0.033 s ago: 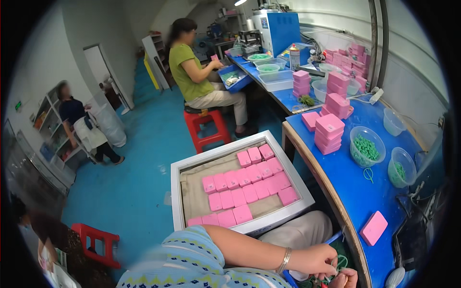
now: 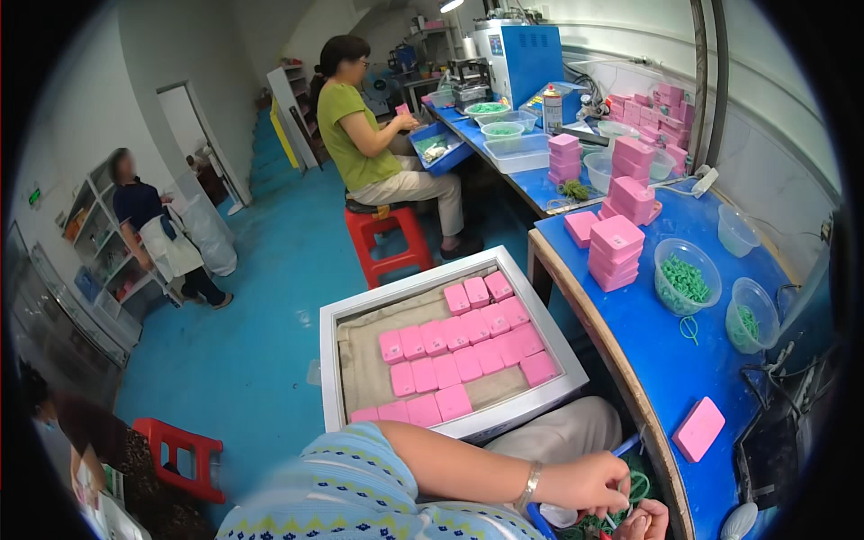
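the right hand [image 2: 644, 522] is partly cut off by the lower edge; its fingers and those of the left hand [image 2: 589, 483] come together, but whether they grip anything i cannot tell. green strands [image 2: 640, 487] lie beside them in a half-hidden blue bin [image 2: 538, 519]. a clear bowl [image 2: 686, 248] holds small green parts [image 2: 685, 280]; a white-framed tray [image 2: 330, 378] holds pink blocks [image 2: 445, 370].

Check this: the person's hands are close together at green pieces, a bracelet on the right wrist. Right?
No: the head view shows the bracelet on the wrist of the left hand, not the right hand. Both hands are close together at green pieces.
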### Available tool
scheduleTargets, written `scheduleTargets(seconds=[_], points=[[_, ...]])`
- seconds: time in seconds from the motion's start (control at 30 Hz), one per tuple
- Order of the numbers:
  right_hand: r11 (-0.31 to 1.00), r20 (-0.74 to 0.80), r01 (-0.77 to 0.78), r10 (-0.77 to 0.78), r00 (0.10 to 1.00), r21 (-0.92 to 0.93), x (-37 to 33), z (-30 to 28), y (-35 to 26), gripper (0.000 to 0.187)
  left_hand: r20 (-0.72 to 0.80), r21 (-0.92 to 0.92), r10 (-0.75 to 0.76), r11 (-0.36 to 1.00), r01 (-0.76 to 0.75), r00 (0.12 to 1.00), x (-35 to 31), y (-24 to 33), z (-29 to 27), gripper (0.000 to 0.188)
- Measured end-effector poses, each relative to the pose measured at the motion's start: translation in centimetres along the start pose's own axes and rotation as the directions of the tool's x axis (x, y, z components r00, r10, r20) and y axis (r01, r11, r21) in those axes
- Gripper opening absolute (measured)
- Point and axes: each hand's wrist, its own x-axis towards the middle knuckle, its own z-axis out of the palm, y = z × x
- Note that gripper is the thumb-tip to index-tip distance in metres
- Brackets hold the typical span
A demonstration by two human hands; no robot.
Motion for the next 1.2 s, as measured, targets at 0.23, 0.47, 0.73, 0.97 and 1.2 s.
scheduleTargets(seconds=[0.23, 0.47, 0.73, 0.97, 1.2], points=[[0.957, 0.032, -0.257, 0.255, 0.966, 0.137, 2.0, -1.3, 0.7, 0.036, -0.357, 0.264, 0.064, 0.964, 0.035, 0.932, 1.9, 6.6, -5.0, 0.019], [0.905, 0.128, -0.299, 0.272, 0.954, 0.303, 2.6, -2.1, 1.2, 0.019, -0.432, 0.631, 0.210, 0.765, 0.128, 0.877, 11.6, 13.2, -6.5, 0.017], [0.902, 0.081, -0.255, 0.242, 0.967, 0.349, 2.6, -2.7, 0.7, 0.026, -0.200, 0.894, 0.544, 0.441, -0.075, 0.815, 23.9, 15.2, -6.3, 0.036], [0.911, 0.058, -0.268, 0.264, 0.963, 0.312, 3.2, -2.6, 0.9, 0.014, 0.273, 0.961, 0.408, -0.070, -0.268, 0.871, 13.7, 10.5, -0.8, 0.083], [0.990, -0.154, 0.020, 0.001, 0.988, 0.139, 1.5, -2.1, 0.8, 0.009, 0.211, 0.824, 0.601, 0.315, -0.471, 0.771, 8.5, 3.4, 0.2, 0.070]])
